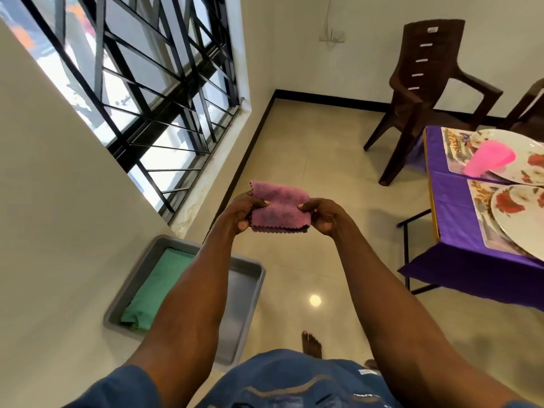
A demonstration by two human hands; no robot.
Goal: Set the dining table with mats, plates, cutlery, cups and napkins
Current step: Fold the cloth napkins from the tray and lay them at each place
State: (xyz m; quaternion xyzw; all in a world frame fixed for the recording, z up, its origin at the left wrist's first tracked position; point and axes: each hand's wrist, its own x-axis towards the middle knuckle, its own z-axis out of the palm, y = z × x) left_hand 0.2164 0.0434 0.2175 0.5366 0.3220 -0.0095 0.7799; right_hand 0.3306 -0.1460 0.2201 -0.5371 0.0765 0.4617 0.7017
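Blue clothing fills the bottom of the frame, and from it both forearms reach up to the middle, where the left hand (245, 212) and right hand (322, 214) hold a folded purple napkin (279, 207) between them in the air over the floor. Each hand pinches one side edge, thumb on top and fingers (243, 225) curled beneath, clamped on the cloth. At lower left a grey tray (250, 293) sits on a pale ledge with a green cloth (156, 290) folded inside it. At the right edge the desk (450, 201), under a purple cover, already carries patterned mats (482, 219), flowered plates (515, 213) and a pink cup (490, 161); a brown chair (426, 83) stands behind it at upper right.

The fold looks loose, with a darker layer showing at its lower edge, so easing either pinch could let it open or drop to the floor. Setting it down carelessly could also nudge the cup, which appears to sit by a plate rim.
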